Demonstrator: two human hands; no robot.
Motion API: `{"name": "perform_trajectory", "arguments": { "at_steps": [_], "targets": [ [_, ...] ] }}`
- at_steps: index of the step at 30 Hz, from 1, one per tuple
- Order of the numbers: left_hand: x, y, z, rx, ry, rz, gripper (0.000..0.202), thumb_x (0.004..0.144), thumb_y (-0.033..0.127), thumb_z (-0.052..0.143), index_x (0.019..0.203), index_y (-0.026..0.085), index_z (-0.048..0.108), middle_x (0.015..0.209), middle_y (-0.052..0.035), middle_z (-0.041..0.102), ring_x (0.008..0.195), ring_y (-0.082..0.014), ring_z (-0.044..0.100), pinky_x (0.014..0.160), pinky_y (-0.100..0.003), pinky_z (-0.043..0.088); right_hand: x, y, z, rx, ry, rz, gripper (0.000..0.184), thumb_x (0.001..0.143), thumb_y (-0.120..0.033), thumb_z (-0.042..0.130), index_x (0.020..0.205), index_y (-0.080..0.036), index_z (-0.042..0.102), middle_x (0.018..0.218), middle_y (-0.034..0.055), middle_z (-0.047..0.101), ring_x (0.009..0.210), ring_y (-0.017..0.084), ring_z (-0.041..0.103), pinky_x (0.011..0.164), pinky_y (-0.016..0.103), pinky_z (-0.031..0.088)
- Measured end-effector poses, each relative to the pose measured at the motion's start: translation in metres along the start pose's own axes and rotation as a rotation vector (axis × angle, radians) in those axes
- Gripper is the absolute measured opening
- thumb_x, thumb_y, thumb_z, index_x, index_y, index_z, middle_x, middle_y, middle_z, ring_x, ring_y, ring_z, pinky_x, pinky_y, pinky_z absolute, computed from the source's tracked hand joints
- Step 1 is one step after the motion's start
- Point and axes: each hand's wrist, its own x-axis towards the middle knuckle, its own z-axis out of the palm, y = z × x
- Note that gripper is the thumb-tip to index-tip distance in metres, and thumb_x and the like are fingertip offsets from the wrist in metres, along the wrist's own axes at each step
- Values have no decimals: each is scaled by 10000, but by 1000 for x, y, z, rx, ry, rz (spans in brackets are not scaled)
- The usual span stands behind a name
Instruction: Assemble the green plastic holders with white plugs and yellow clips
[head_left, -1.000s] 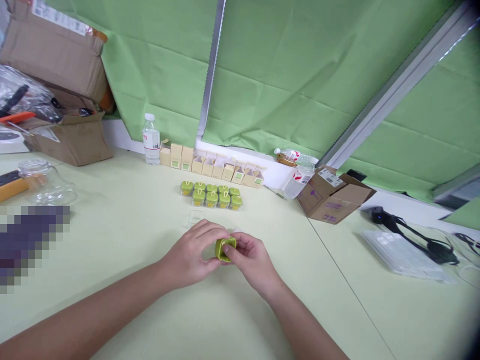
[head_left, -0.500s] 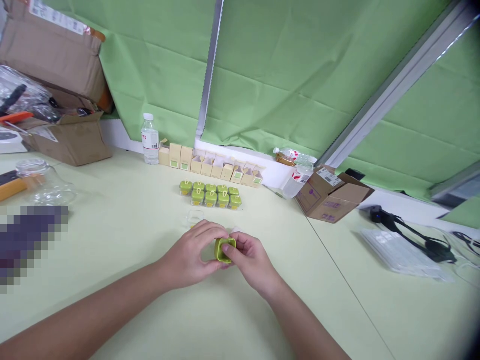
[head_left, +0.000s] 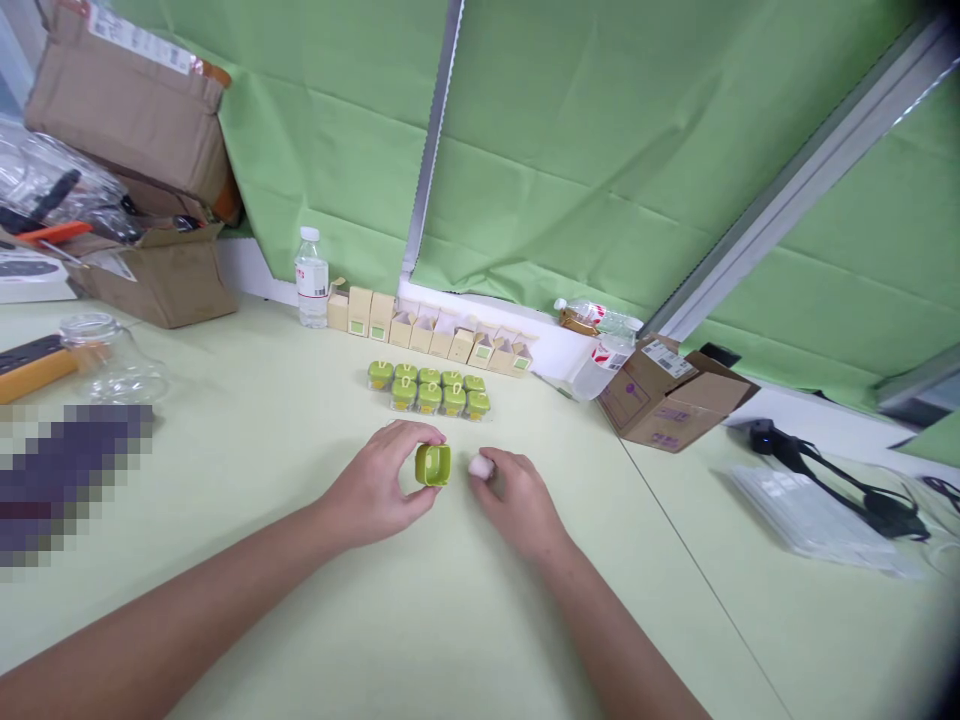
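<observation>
Between the thumb and fingers of my left hand [head_left: 381,488] is a hollow square green cap [head_left: 421,468], its open side towards me. To its right, my right hand [head_left: 521,503] pinches a small whitish wad [head_left: 481,466]; I cannot make out its material. The two hands are apart. Beyond them, several small clear jars with green lids [head_left: 429,392] stand close together in two rows, with something yellow inside.
Behind the jars runs a row of small cream cardboard boxes [head_left: 424,330], many with open tops. A water bottle [head_left: 311,280] stands at their left. Tilted bottles [head_left: 600,365] and an open carton [head_left: 664,405] are on the right. A clear glass vessel [head_left: 112,365] is at left.
My right hand has come out of the green cap and moved right, now showing the whitish wad. My left hand has shifted slightly up and left; a clear container behind it is now hidden.
</observation>
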Motion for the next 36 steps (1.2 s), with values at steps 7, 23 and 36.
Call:
{"name": "perform_trajectory", "arguments": {
  "at_steps": [7,23,36],
  "targets": [
    [2,1,-5,135,-14,115,393,808,202,698,1159,236,523,1125,-31,644,1002,-210,588,943,-393,415,1,-18,-9,640,38,227,268,775,-315,720,982,-231,572,939,34,685,844,195,632,761,332,507],
    [1,-3,-3,250,-75,248,433,799,80,623,1196,242,564,1161,-54,619,1063,-228,557,942,-387,395,-9,-45,-7,1145,-201,352,322,728,-324,837,947,-225,622,927,18,721,846,149,639,806,292,496],
    [-2,-5,-1,213,-70,292,422,837,73,590,1223,240,556,1159,-70,603,1075,-224,572,951,-383,462,-13,-47,-2,1068,-129,221,312,773,-315,800,997,-247,593,946,24,708,855,170,654,802,332,533]
  ]
}}
